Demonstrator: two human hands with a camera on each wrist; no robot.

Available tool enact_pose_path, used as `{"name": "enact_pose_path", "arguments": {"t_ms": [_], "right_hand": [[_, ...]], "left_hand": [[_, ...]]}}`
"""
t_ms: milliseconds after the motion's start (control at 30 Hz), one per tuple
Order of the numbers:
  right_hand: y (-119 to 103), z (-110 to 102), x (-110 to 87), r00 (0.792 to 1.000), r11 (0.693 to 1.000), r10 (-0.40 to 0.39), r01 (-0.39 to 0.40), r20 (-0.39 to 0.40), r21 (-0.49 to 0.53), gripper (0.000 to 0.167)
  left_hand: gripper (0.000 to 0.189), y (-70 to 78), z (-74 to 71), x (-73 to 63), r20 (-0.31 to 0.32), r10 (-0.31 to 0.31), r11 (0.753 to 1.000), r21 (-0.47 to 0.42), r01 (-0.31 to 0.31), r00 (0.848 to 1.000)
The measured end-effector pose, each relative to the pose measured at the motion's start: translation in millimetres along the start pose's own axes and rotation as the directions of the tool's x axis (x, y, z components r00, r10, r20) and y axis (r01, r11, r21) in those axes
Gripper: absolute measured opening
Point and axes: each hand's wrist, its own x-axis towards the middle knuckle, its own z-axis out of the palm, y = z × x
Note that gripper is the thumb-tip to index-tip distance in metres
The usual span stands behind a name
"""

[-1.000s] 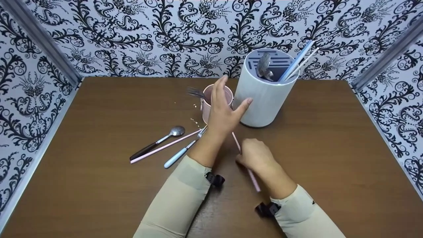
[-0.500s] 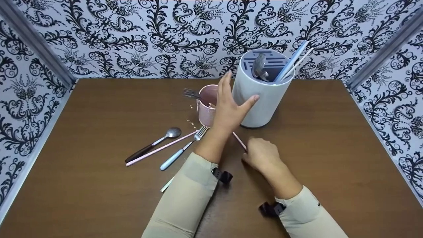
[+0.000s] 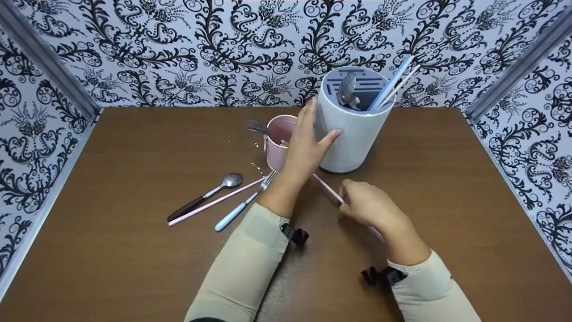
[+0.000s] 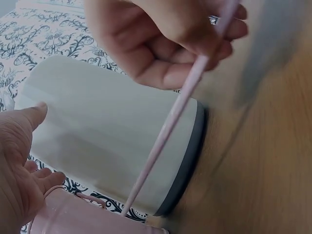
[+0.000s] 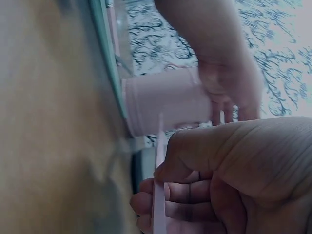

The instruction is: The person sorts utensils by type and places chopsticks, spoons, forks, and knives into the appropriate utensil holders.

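Note:
In the head view my right hand (image 3: pixel 368 203) pinches a pink chopstick (image 3: pixel 328 188) above the brown table. The right wrist view shows the chopstick (image 5: pixel 159 204) between thumb and fingers, its thin end toward the pink cup (image 5: pixel 165 100). My left hand (image 3: pixel 306 147) reaches between that cup (image 3: pixel 276 156) and the white utensil holder (image 3: pixel 351 138), fingers extended and thumb spread. In the left wrist view its fingertips lie at the cup's rim, with the thumb overlapping the holder (image 4: pixel 107 126). A fork (image 3: pixel 257 127) leans out of the cup.
Left of the arms lie a dark-handled spoon (image 3: pixel 232 180), another pink chopstick (image 3: pixel 216 201) and a blue-handled fork (image 3: pixel 230 218). Small crumbs (image 3: pixel 255 166) dot the table near the cup. Spoons (image 3: pixel 347 87) and a blue stick (image 3: pixel 393 80) stand in the holder. Patterned walls enclose the table.
My right hand has shifted right with the pink chopstick, which slants more sideways now. The left hand stays by the cup and holder. A pale stick's end glimpsed beside the left sleeve is now covered.

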Motion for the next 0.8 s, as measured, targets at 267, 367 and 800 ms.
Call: {"name": "enact_pose_path", "arguments": {"t_ms": [267, 367, 800], "right_hand": [[16, -21, -11.7, 0.994, 0.993, -0.106, 0.106, 0.015, 0.043, 0.014], [24, -32, -19.9, 0.987, 0.983, -0.161, 0.158, 0.016, 0.098, 0.012], [50, -60, -41.6, 0.968, 0.928, -0.25, 0.246, -0.022, 0.281, 0.02]], "left_hand": [[0.074, -1.6, 0.3, -0.2, 0.002, 0.009, 1.0, 0.002, -0.009, 1.0], [0.075, -0.3, 0.6, 1.4, -0.003, 0.012, 1.0, 0.003, -0.012, 1.0], [0.074, 2.1, 1.2, 3.4, 0.005, 0.005, 1.0, -0.011, -0.005, 1.0]]}}
